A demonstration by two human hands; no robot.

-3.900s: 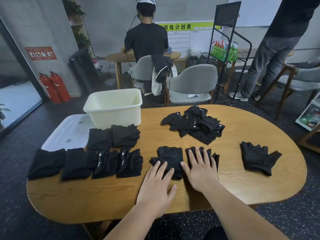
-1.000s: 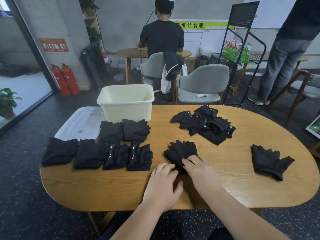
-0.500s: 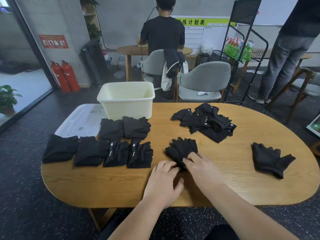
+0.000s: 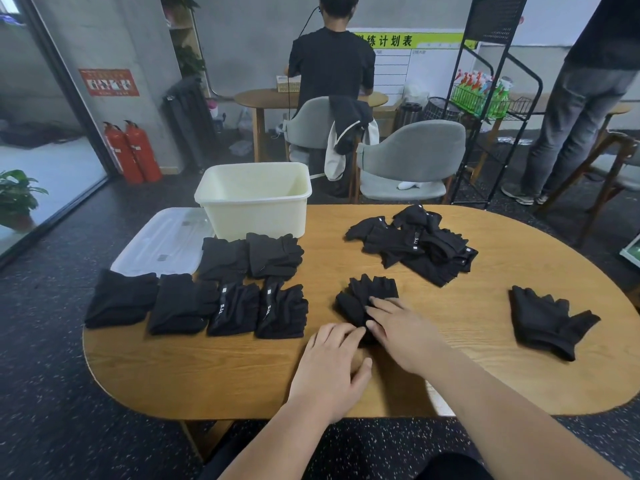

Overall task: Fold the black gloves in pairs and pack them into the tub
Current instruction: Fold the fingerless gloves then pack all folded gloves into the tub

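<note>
A stacked pair of black gloves [image 4: 369,294] lies at the middle of the wooden table [image 4: 485,271], fingers pointing away from me. My left hand [image 4: 330,363] has its fingers curled at the pair's near end and grips it. My right hand [image 4: 403,332] lies over the right side of the pair and pinches the same end between thumb and forefinger. Several folded pairs [image 4: 194,304] sit in two rows at the left. A loose heap of gloves [image 4: 419,244] lies behind. The cream tub [image 4: 256,216] stands at the back left.
Another flat glove pair [image 4: 547,320] lies at the table's right end. A clear lid [image 4: 162,240] rests left of the tub. Grey chairs [image 4: 412,157] stand behind the table. One person stands at a far table, another at the right by a wire rack [image 4: 485,98].
The two gloves that lay side by side under my flat hands are now stacked as one pair. Both hands have drawn onto its near end, fingers curling around it.
</note>
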